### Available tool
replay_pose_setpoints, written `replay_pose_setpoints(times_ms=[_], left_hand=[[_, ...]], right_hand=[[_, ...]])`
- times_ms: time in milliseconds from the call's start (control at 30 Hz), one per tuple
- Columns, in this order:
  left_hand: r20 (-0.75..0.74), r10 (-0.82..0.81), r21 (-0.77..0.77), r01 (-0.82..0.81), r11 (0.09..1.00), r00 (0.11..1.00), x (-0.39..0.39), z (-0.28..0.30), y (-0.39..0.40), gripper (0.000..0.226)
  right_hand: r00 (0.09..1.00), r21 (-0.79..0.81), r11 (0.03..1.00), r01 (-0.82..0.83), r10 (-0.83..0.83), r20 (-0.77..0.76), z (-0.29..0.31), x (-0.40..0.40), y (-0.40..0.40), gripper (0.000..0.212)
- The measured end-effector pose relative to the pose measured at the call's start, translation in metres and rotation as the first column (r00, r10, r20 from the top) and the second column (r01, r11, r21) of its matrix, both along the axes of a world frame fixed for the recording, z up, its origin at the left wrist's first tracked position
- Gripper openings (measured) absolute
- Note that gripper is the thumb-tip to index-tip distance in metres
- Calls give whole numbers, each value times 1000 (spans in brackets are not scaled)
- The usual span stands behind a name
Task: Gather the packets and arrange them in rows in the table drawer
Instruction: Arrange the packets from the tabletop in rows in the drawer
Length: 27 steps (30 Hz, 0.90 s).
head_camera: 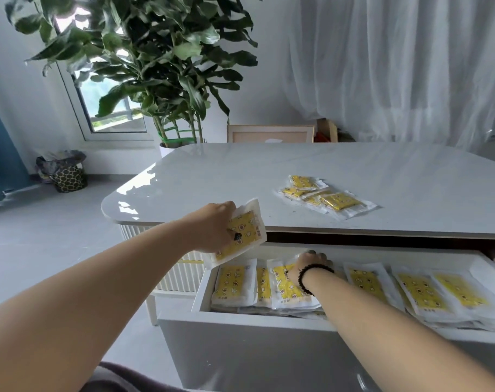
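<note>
Left hand: the left hand (215, 225) grips a yellow-printed packet (238, 235) by its left edge, thumb on its printed face, fingers curled behind; the packet hangs tilted above the drawer's left end, clear of the rows.
Right hand: the right hand (311, 262), a dark bead bracelet (311, 277) on its wrist, reaches into the drawer (240, 316); fingers lie flat on the packets near the back wall, curled round nothing.
Drawer packets: the drawer packets (421, 292) lie flat in overlapping rows from left to right, stacked several deep.
Table pile: a loose pile of packets (327, 197) sits on the table (212, 179), well apart from both hands.
Background: a potted plant (156, 66) stands beyond the table's far left corner.
</note>
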<state>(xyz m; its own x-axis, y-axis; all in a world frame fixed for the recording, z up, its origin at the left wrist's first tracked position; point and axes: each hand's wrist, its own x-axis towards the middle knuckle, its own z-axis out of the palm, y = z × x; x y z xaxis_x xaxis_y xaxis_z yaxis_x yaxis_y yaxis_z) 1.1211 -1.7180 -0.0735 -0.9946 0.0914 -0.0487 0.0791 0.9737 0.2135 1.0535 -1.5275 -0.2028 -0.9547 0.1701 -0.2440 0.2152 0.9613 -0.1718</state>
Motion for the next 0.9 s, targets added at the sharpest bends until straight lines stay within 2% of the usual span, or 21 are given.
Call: replay_pose_setpoints(times_ms=[67, 133, 167, 200, 267, 367, 433, 600, 667, 733, 800, 833, 900], left_hand=[[-36, -13, 9, 13, 1000, 999, 2, 8, 0, 15], [-43, -42, 8, 42, 999, 998, 7, 15, 3, 15], [-41, -60, 9, 60, 998, 997, 9, 18, 6, 16], [-39, -81, 11, 81, 997, 996, 12, 20, 8, 17], [-32, -125, 17, 126, 992, 992, 16, 23, 15, 17], [-6, -184, 10, 184, 983, 983, 20, 25, 25, 20], [-9, -211, 12, 211, 977, 978, 24, 27, 33, 19], [-74, -250, 120, 258, 959, 965, 33, 34, 57, 18], [-87, -240, 195, 253, 948, 967, 36, 35, 65, 22], [-115, -185, 349, 214, 912, 976, 38, 35, 69, 27], [-131, -86, 553, 145, 820, 988, 38, 34, 67, 33], [-109, -65, 643, 120, 757, 992, 37, 33, 65, 35], [-11, -93, 753, 69, 655, 996, 38, 29, 63, 34]], right_hand=[[1000, 23, 1000, -7, 7, -9, 14, 6, 3, 60], [993, 20, 993, -116, 115, 23, 41, 11, 7, 48], [984, -35, 985, -169, 170, 43, 58, 14, 8, 38], [977, -123, 973, -193, 203, 71, 76, 18, 10, 28], [971, -379, 905, -195, 231, 52, 106, 27, 15, 26], [935, -616, 706, -349, 311, -172, 139, 51, 30, 39], [882, -597, 650, -471, 376, -285, 147, 69, 41, 42], [812, -453, 676, -581, 442, -382, 140, 96, 62, 26], [802, -408, 697, -589, 442, -402, 140, 99, 68, 21], [814, -426, 704, -568, 405, -416, 141, 96, 76, 20], [849, -516, 685, -514, 323, -418, 144, 94, 85, 12], [870, -583, 655, -482, 276, -408, 146, 93, 89, 15], [914, -714, 573, -403, 214, -344, 148, 93, 95, 17]])
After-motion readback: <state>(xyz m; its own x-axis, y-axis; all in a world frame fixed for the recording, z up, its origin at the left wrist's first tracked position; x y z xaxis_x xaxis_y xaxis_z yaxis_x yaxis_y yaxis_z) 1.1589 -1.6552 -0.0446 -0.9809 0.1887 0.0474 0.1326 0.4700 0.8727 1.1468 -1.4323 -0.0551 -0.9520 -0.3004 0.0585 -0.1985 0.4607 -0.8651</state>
